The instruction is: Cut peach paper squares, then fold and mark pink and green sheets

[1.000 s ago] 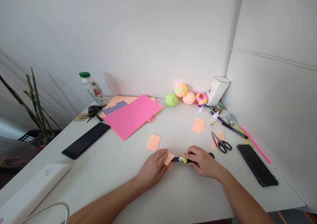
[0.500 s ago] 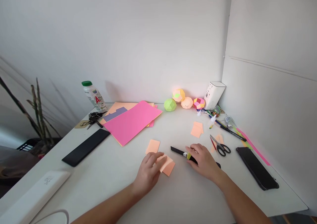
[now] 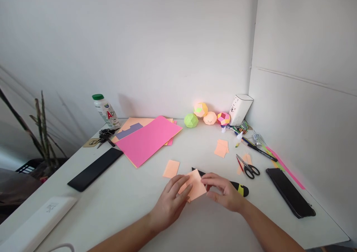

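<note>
Both my hands pinch a small peach paper square (image 3: 195, 185) just above the white desk (image 3: 131, 203). My left hand (image 3: 170, 202) grips its left edge with fingers curled. My right hand (image 3: 224, 190) pinches its right corner. A black utility knife with a yellow band (image 3: 240, 188) lies on the desk behind my right hand, no longer held. Another peach paper piece (image 3: 171, 168) lies just behind my left hand.
Pink and orange paper sheets (image 3: 147, 138) lie at the back left, beside keys (image 3: 104, 135) and a bottle (image 3: 105, 110). Paper balls (image 3: 208, 116) sit by the wall. Scissors (image 3: 247, 166), pens, more peach pieces (image 3: 221, 148) and a phone (image 3: 290, 192) are on the right. A black case (image 3: 95, 164) lies left.
My right hand has let go of the utility knife, which now lies on the desk, and has moved left to take the peach square together with my left hand, lifting it slightly.
</note>
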`<move>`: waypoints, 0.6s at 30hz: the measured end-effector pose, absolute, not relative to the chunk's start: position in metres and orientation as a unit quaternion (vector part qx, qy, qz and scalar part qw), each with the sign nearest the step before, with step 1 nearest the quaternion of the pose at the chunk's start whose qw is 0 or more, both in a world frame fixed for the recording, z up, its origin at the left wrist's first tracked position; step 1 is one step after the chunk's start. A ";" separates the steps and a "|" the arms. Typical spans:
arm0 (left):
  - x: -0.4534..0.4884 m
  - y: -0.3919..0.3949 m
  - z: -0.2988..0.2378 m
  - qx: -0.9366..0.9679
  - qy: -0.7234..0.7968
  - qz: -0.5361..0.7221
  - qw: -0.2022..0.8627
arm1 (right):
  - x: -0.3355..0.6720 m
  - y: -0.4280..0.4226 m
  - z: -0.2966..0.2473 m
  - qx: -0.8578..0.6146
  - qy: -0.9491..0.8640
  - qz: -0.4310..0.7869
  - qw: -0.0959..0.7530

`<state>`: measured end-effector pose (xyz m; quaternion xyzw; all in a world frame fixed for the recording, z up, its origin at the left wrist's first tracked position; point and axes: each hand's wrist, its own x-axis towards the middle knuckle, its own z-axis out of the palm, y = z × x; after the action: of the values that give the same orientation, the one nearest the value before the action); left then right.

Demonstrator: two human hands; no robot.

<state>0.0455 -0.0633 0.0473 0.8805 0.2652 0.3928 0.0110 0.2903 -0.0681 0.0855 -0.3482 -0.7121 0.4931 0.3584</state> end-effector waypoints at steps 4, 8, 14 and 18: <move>0.046 -0.062 0.044 0.878 0.283 0.383 0.044 | 0.310 -0.052 0.080 -0.439 -0.679 0.402 0.430; 0.047 -0.062 0.042 0.900 0.285 0.316 0.096 | 0.344 -0.021 0.067 -0.592 -0.648 0.180 0.443; 0.048 -0.063 0.044 0.905 0.305 0.270 0.122 | 0.373 0.002 0.056 -0.639 -0.657 0.094 0.388; 0.047 -0.062 0.042 0.903 0.322 0.255 0.125 | 0.354 -0.018 0.069 -0.574 -0.741 0.086 0.338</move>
<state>0.0467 -0.0619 0.0421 0.9029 0.3221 0.2555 0.1252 0.3543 -0.0179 0.0689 -0.5737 -0.7409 0.0857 0.3384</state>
